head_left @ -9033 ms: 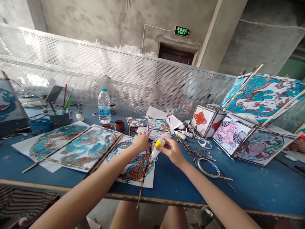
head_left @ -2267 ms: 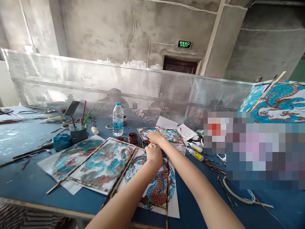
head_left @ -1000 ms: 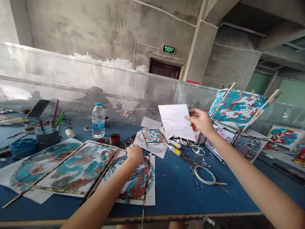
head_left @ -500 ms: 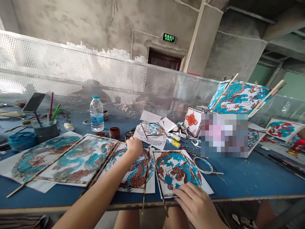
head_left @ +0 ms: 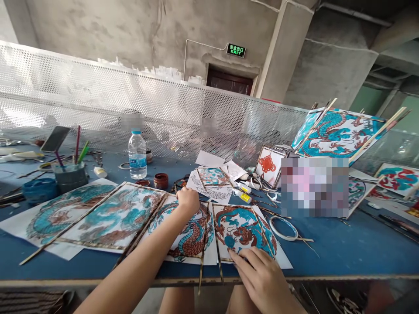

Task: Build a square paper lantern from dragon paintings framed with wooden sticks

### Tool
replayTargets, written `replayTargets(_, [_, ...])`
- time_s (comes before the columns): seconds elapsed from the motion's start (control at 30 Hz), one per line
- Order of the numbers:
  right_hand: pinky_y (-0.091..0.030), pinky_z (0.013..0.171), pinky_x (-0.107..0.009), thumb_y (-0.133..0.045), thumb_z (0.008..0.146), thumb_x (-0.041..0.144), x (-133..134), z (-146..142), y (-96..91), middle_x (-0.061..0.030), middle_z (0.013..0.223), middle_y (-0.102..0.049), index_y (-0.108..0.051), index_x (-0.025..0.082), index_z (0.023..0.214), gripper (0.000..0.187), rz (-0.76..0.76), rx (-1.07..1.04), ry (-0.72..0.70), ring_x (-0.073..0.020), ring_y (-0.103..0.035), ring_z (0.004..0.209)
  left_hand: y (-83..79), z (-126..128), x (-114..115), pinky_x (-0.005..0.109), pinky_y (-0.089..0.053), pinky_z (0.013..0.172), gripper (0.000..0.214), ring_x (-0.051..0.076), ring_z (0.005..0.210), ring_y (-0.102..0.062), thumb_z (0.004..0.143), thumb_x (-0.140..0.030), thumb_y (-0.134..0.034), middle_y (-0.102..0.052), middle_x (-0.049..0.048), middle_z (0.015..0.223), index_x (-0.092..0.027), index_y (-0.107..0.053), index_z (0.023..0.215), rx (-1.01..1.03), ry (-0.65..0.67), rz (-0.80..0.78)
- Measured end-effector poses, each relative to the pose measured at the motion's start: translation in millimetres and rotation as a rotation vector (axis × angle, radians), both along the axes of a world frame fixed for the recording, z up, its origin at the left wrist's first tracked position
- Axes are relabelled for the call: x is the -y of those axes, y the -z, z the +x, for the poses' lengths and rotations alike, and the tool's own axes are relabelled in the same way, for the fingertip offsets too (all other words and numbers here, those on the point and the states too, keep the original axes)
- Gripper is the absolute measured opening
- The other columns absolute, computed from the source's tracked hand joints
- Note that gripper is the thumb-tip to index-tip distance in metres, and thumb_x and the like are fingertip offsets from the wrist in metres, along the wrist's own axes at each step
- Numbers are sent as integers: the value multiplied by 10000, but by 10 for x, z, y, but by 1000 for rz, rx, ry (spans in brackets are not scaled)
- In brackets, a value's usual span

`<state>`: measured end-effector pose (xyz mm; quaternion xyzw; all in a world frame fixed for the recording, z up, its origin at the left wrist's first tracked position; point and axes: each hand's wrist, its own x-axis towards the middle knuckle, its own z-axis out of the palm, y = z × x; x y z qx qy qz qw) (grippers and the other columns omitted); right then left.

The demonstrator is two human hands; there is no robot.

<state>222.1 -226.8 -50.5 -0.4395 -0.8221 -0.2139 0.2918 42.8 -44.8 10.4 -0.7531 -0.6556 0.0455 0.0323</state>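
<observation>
My left hand (head_left: 189, 201) is closed at the top edge of a dragon painting (head_left: 196, 231) in teal and reddish brown; whatever its fingers hold is hidden. My right hand (head_left: 263, 274) lies on the lower edge of a second dragon painting (head_left: 234, 226), index finger stretched onto the paper near a teal disc. Thin dark sticks (head_left: 218, 248) border both pictures, and some poke past the paper toward the table's front edge. To the left lies another stick-framed dragon sheet (head_left: 111, 213), overlapping a loose dragon drawing (head_left: 73, 207).
Behind the pictures stand a water bottle (head_left: 137, 157), a brown paint jar (head_left: 161, 181), a blue paint tub (head_left: 41, 190) and a brush cup (head_left: 70, 174). Glue bottles (head_left: 244, 196) and a tape roll (head_left: 284, 228) lie to the right. A stick-framed dragon lantern (head_left: 340, 133) rises at the back right.
My right index finger has stretched out over the paper. The right painting's lower end has shifted slightly forward and left. My left hand stays at its place; the whole view has shifted a little.
</observation>
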Motion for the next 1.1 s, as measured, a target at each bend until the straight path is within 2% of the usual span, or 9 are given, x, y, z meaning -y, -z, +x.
replayTargets(0.27, [-495, 667, -293, -394, 882, 118, -38, -26, -121, -50, 833, -655, -610, 206, 1113, 329, 28, 41, 9, -172, -604, 756, 1, -7, -3, 369, -419, 811, 368, 288, 1100, -474, 817, -157, -417, -550, 211, 1193, -76, -561, 1146, -6, 3, -8])
replayTargets(0.47, [-472, 691, -264, -400, 866, 109, -94, -122, -93, -40, 885, -664, -603, 214, 1101, 328, -5, 162, -41, -155, -598, 819, 10, -7, -4, 368, -420, 805, 362, 284, 1092, -480, 810, -145, -421, -560, 208, 1179, -86, -568, 1135, -4, -6, 0])
replayTargets(0.67, [-443, 724, -278, -338, 877, 95, -81, -128, -86, -41, 897, -669, -595, 183, 1113, 360, 34, 182, -102, -162, -580, 838, 9, -5, -8, 365, -421, 797, 361, 282, 1080, -479, 812, -153, -421, -552, 211, 1188, -76, -568, 1133, -7, -1, -7])
replayTargets(0.8, [-437, 712, -278, -362, 878, 102, -77, -143, -94, -40, 870, -664, -593, 189, 1099, 332, 26, 203, -103, -160, -578, 811, 13, -9, -18, 357, -420, 781, 346, 281, 1072, -478, 810, -160, -433, -562, 206, 1170, -98, -580, 1117, -13, -7, -17])
replayTargets(0.97, [-443, 739, -281, -465, 849, 103, -86, -167, -97, -3, 933, -657, -580, 224, 1077, 282, -60, 214, -59, -156, -585, 851, 20, -13, -36, 353, -425, 765, 341, 282, 1064, -477, 811, -175, -439, -561, 199, 1173, -118, -584, 1114, -14, -13, -29])
replayTargets(1.1, [-453, 737, -300, -540, 830, 192, -79, -172, -157, -4, 982, -652, -562, 226, 1113, 286, -160, 235, -63, -182, -583, 868, 17, -12, -30, 360, -425, 776, 351, 292, 1077, -473, 809, -166, -436, -552, 208, 1186, -106, -577, 1124, -8, -9, -29])
